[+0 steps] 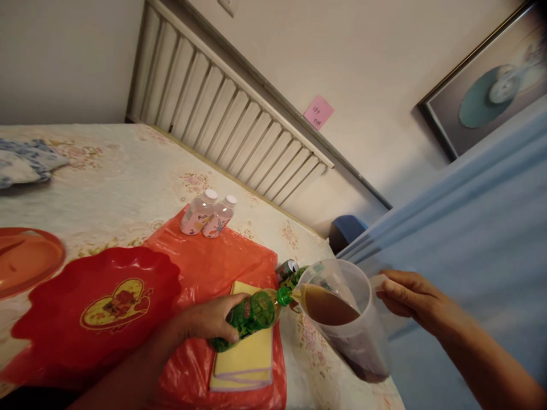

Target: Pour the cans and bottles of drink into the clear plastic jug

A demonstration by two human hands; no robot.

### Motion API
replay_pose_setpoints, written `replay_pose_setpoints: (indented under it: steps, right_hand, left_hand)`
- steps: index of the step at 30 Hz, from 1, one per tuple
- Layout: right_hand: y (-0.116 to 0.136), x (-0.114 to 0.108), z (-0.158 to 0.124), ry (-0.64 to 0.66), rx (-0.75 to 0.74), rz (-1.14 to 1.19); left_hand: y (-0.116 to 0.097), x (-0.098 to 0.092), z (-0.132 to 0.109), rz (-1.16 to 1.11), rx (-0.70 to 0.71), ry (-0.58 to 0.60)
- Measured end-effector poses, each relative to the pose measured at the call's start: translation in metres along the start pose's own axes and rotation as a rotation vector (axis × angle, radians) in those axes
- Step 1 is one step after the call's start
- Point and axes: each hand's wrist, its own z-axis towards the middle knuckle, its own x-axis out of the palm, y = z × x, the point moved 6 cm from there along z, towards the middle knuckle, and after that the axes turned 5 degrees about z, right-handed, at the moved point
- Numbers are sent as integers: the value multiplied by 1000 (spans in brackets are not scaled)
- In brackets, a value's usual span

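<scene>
My left hand (217, 322) is wrapped round a green plastic bottle (258, 310), which is tilted with its mouth against the rim of a clear plastic pitcher (363, 341). My right hand (410, 296) grips the pitcher's handle, and the pitcher leans toward the bottle. Brown liquid (329, 307) inside it reaches up to the rim on the bottle's side. A yellowish streak of liquid joins the bottle mouth and the rim; which way it flows I cannot tell. Below the bottle lies a folded yellow cloth (248, 359) on a red plastic bag (222, 256).
Two small clear bottles (208, 213) with white caps stand on the bag. A can (287, 269) sits behind the pitcher. At left are a red scalloped tray (158, 273), an orange lid-like dish (25, 259) and a blue-white cloth (25, 162). A radiator (231, 108) borders the table.
</scene>
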Motion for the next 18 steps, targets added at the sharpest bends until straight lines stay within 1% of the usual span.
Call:
replay_pose_setpoints:
  steps: [10,18]
  right_hand:
    - [-2,0,1,-3,-1,5]
    - [-6,-4,1,-17,-2,-11]
  left_hand:
    - [-1,-1,1,10,23,-1]
    - [-1,0,1,51,-3,-2]
